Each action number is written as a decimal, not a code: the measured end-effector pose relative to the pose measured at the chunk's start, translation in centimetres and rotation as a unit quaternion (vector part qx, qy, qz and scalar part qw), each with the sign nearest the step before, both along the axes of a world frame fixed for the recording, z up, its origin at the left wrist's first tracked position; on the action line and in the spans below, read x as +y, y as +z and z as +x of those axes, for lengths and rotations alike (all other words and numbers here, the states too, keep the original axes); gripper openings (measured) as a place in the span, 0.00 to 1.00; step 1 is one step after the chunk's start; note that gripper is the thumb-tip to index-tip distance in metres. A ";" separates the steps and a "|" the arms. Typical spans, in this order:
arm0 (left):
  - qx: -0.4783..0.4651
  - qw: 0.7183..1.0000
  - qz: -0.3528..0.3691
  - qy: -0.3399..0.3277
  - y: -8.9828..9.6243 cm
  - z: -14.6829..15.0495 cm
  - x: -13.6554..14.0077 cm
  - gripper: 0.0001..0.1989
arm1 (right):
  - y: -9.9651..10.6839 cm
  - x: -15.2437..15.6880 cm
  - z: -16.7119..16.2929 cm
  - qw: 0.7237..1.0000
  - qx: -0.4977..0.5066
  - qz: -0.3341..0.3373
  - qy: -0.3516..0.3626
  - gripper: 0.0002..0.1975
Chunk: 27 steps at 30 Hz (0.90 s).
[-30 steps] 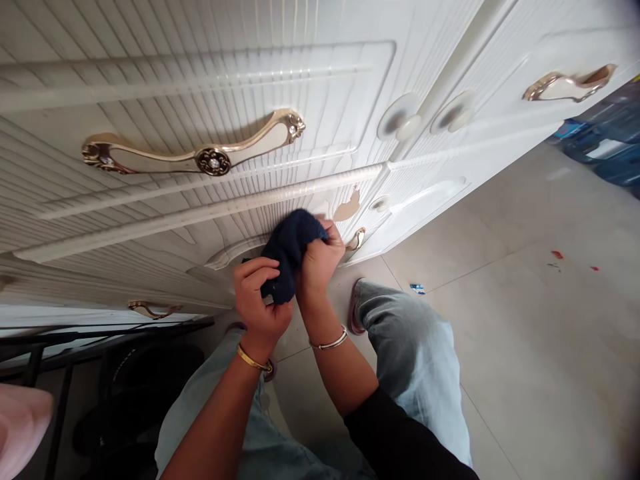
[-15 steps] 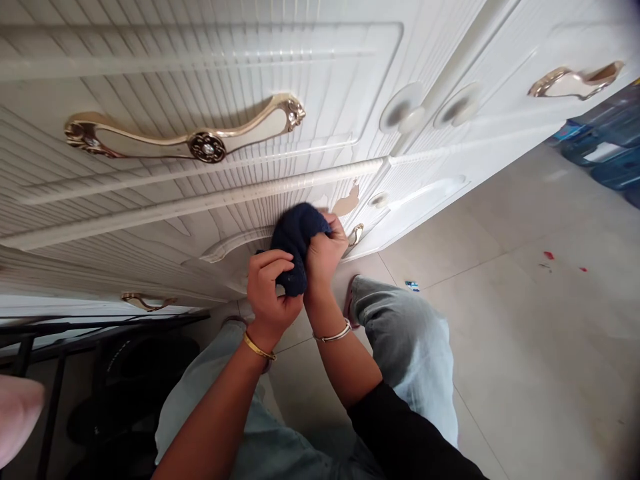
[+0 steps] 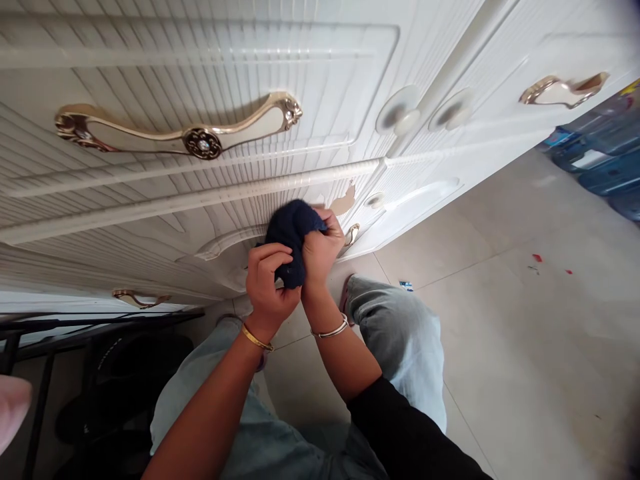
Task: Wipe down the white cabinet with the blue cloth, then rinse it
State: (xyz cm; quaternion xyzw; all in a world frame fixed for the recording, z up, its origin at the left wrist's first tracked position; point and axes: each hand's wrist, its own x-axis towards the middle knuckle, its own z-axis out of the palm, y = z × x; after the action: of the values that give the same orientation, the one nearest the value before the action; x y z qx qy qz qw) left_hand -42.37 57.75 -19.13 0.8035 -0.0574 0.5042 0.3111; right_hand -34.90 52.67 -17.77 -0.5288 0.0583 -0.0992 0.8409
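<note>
A dark navy cloth (image 3: pixel 289 230) is bunched between my two hands, in front of the white cabinet (image 3: pixel 210 193). My left hand (image 3: pixel 269 283) grips its near left edge with curled fingers. On the other side my right hand (image 3: pixel 323 250) is closed around the cloth's right part, knuckles near the cabinet front. Some of the fingertips are hidden in the folds. Whether the cloth touches the cabinet I cannot tell. Just to the right of it is a peeled beige patch (image 3: pixel 344 200) on the door.
Gold-trimmed handles (image 3: pixel 203 142) and round white knobs (image 3: pixel 400 120) stick out from the cabinet. A black metal rack (image 3: pixel 45 373) holding dark shoes stands at lower left. Blue water bottles (image 3: pixel 610 170) are at right. Small scraps (image 3: pixel 406 285) lie on the tiled floor (image 3: pixel 505 320).
Both hands and the cloth stay together and sit slightly farther left and higher in view. The whole scene has shifted a little left. The grip looks the same.
</note>
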 end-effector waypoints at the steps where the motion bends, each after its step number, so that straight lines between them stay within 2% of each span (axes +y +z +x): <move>1: -0.001 1.000 -0.005 -0.003 0.0 0.0 0.0 0.11 | 0.0 0.0 0.0 1.000 -0.003 -0.002 0.003 0.05; 6: 0.005 1.000 -0.020 -0.012 0.0 -0.2 0.1 0.13 | -0.2 0.0 0.0 1.000 0.002 -0.007 0.008 0.04; 11: -0.005 0.999 -0.038 -0.012 0.0 -0.3 0.1 0.14 | 0.1 0.0 0.1 1.000 -0.010 0.018 0.008 0.03; 15: -0.015 0.999 -0.023 -0.023 0.0 -0.4 0.1 0.15 | 0.4 0.0 0.2 0.999 -0.047 0.011 0.008 0.02; 19: -0.013 0.999 -0.035 -0.014 0.0 -0.7 0.3 0.15 | -0.2 -0.1 0.4 0.999 -0.051 0.013 0.013 0.04; 27: -0.013 0.999 -0.033 -0.015 0.2 -1.3 0.3 0.15 | -0.9 0.1 0.9 0.996 -0.073 -0.048 0.019 0.02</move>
State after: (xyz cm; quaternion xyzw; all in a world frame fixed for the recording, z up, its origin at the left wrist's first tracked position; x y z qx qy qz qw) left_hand -43.71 58.07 -18.90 0.7852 -0.0566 0.5116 0.3441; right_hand -34.01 52.82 -18.71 -0.5608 -0.0185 -0.1242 0.8184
